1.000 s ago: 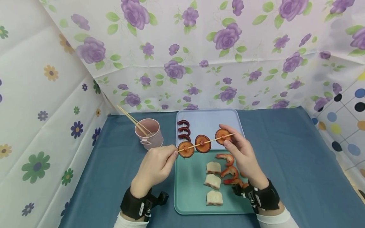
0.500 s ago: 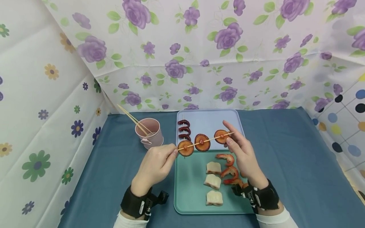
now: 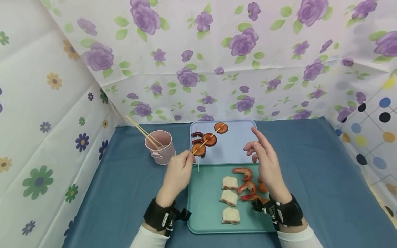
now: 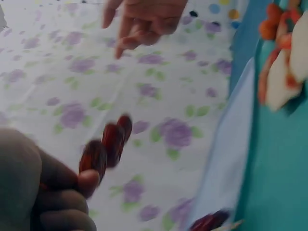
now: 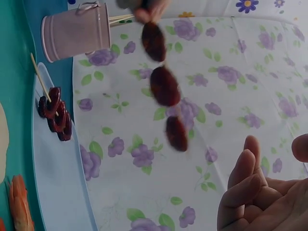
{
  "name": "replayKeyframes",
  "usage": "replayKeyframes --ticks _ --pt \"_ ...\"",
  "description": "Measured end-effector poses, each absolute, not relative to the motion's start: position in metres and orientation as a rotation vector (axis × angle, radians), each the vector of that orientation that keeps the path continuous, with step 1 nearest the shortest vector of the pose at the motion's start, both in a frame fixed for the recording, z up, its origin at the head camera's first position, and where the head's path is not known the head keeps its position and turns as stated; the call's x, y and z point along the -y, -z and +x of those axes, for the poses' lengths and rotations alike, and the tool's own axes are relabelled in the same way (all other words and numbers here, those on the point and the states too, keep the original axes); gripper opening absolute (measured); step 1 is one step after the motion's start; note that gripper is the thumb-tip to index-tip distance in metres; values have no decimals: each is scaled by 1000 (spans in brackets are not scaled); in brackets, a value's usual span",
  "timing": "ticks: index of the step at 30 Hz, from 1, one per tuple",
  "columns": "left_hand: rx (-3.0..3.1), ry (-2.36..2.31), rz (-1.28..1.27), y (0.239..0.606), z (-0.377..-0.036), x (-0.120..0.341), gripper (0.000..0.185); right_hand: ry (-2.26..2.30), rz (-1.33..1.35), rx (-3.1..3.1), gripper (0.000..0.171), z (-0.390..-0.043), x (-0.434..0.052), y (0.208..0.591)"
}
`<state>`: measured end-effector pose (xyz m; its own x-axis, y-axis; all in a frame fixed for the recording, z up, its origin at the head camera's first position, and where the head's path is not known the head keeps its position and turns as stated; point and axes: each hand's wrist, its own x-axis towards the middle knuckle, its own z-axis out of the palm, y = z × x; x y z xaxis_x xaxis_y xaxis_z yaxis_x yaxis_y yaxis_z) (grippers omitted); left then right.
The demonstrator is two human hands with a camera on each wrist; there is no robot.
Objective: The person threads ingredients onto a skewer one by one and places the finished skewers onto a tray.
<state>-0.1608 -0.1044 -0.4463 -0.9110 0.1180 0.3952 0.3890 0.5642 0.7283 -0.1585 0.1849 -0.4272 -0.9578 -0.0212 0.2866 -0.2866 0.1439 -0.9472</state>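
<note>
My left hand point(image 3: 183, 165) pinches the near end of a wooden skewer point(image 3: 207, 141) that carries three round brown mushroom slices point(image 3: 210, 139), held over the pale blue tray point(image 3: 238, 144). In the left wrist view the slices point(image 4: 107, 147) stick out past my fingers point(image 4: 57, 197). My right hand point(image 3: 262, 155) hovers to the right of the skewer, fingers loose and holding nothing; in the right wrist view its fingers point(image 5: 250, 192) stand apart from the slices point(image 5: 164, 86). A second skewer of dark red pieces point(image 3: 197, 137) lies on the blue tray.
A teal tray point(image 3: 204, 206) near me holds three white pieces point(image 3: 230, 198), shrimps point(image 3: 246, 182) and an orange piece point(image 3: 263, 187). A pink cup point(image 3: 159, 146) with skewers stands at the left on the blue cloth. Flowered sheets wall in the back and sides.
My right hand has let go of the skewer's far end and drawn back. My left hand has swung the skewer up and away over the blue tray.
</note>
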Motion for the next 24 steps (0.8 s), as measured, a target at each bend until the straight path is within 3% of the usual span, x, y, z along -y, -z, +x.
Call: replayKeyframes --ticks 12,24 --pt "2657 1503 -44 476 -194 52 37 -1945 337 2197 50 -158 -186 426" --pt "2591 1973 279 500 -189 21 41 -1920 407 2186 48 -157 -184 426"
